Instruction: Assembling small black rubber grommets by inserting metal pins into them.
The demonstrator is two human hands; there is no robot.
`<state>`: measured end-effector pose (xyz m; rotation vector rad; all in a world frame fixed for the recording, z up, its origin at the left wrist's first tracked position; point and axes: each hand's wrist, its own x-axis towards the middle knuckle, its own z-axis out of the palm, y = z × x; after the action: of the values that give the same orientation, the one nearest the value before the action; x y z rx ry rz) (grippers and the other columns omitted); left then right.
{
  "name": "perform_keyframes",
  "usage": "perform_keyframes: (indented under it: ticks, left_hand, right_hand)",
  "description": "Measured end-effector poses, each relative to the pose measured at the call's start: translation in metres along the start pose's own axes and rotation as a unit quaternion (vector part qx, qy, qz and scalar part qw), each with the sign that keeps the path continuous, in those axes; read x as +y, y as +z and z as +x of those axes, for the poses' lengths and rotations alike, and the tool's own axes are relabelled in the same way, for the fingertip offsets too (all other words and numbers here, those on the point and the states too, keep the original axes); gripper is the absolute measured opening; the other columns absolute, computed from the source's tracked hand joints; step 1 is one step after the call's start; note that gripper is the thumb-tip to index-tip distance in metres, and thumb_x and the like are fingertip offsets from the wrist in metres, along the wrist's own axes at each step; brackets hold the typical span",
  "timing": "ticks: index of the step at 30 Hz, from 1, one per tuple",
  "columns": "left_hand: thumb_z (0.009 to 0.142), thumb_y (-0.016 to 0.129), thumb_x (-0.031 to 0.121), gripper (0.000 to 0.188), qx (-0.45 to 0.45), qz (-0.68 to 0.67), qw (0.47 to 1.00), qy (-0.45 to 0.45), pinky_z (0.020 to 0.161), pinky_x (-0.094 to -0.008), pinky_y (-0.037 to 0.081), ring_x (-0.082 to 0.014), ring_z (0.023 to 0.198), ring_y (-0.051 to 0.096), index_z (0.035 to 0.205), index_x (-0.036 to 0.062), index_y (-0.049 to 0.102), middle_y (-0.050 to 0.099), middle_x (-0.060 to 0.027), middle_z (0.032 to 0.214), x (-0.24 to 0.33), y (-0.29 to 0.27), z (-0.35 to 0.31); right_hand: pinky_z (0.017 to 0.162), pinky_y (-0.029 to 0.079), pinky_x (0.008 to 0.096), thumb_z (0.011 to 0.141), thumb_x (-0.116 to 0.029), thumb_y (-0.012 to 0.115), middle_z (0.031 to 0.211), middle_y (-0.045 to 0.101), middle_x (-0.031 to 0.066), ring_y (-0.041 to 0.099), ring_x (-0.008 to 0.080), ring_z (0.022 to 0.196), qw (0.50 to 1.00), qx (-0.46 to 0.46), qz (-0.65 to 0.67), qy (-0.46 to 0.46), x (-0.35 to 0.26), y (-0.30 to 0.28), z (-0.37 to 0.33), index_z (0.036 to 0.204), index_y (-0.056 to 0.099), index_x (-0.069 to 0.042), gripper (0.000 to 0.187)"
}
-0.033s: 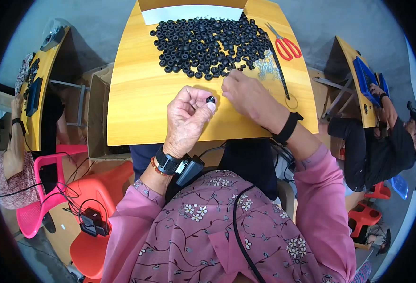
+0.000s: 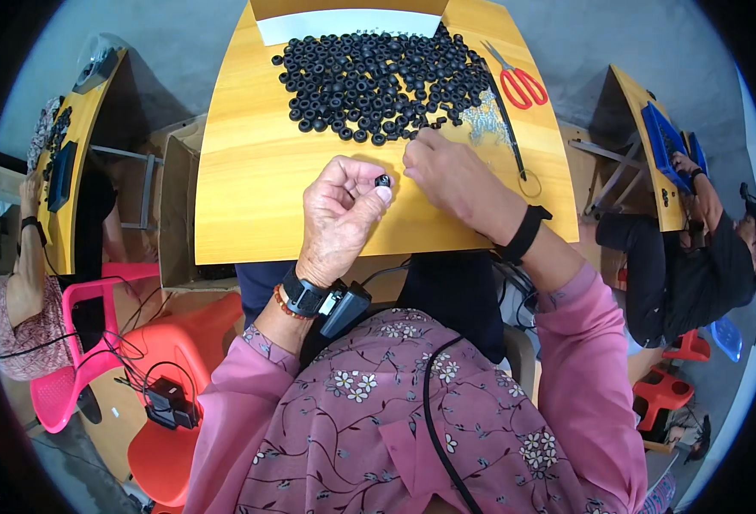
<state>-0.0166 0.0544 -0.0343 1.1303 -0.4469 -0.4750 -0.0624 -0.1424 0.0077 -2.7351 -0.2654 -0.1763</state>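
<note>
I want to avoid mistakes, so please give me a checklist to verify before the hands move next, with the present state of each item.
1. Small black piece secure in the left hand: ok, pinched at the thumb.
2. Right hand holding a piece: cannot tell, its fingertips are hidden.
3. Black ring-like pieces within view: ok, spread beyond the hands.
4. Scissors away from both hands: ok, toward the table's right edge.
</note>
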Motion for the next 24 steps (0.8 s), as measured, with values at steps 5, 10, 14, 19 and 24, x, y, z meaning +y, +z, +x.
perform_keyframes:
  ticks: [5,10,14,19,24]
  left_hand:
    - [0.092,0.067,0.000,0.018,0.005,-0.006,1.000,-0.003,0.068,-0.0228,0.053,-0.0073,0.075,0.062,0.108,0.0015,0.060,0.071,-0.0074,0.100,0.003,0.003,-0.001]
    - [0.091,0.069,0.002,0.018,-0.008,0.010,1.000,0.009,0.069,-0.0226,0.053,-0.0075,0.075,0.062,0.108,0.0010,0.061,0.071,-0.0078,0.101,0.002,0.002,-0.001]
    - [0.091,0.070,0.002,0.019,-0.012,0.025,1.000,0.015,0.070,-0.0226,0.053,-0.0075,0.075,0.061,0.108,0.0011,0.061,0.071,-0.0081,0.101,0.002,0.002,0.000]
    - [0.091,0.070,0.001,0.018,-0.011,0.025,0.999,0.019,0.070,-0.0229,0.053,-0.0074,0.075,0.061,0.107,0.0011,0.061,0.071,-0.0077,0.100,0.001,0.001,0.000]
    - [0.090,0.070,0.000,0.021,-0.010,0.035,0.999,0.008,0.070,-0.0230,0.053,-0.0079,0.076,0.061,0.109,0.0007,0.060,0.069,-0.0055,0.096,0.000,-0.001,0.000]
  right_hand:
    - [0.072,0.050,0.0473,0.091,-0.006,0.060,0.092,0.057,0.0206,0.060,0.0410,0.083,0.998,0.017,0.058,-0.004,-0.004,-0.004,-0.009,0.099,0.054,0.001,0.012]
    - [0.070,0.051,0.0396,0.094,-0.010,0.061,0.088,0.061,0.0172,0.063,0.0333,0.082,0.990,0.059,0.126,-0.021,0.004,-0.006,-0.014,0.100,0.059,-0.001,0.011]
    - [0.068,0.048,0.0289,0.096,-0.012,0.063,0.084,0.063,0.0061,0.060,0.0142,0.075,0.918,0.026,0.370,0.140,-0.012,-0.012,-0.014,0.097,0.061,0.001,0.013]
    - [0.064,0.046,0.0231,0.098,-0.016,0.063,0.084,0.061,-0.0006,0.055,0.0066,0.070,0.845,0.079,0.512,0.134,-0.024,-0.005,-0.010,0.102,0.064,0.000,0.017]
    - [0.064,0.047,0.0214,0.098,-0.016,0.064,0.084,0.064,0.0013,0.056,0.0066,0.071,0.780,0.075,0.598,0.171,-0.018,0.009,-0.013,0.105,0.065,0.000,0.017]
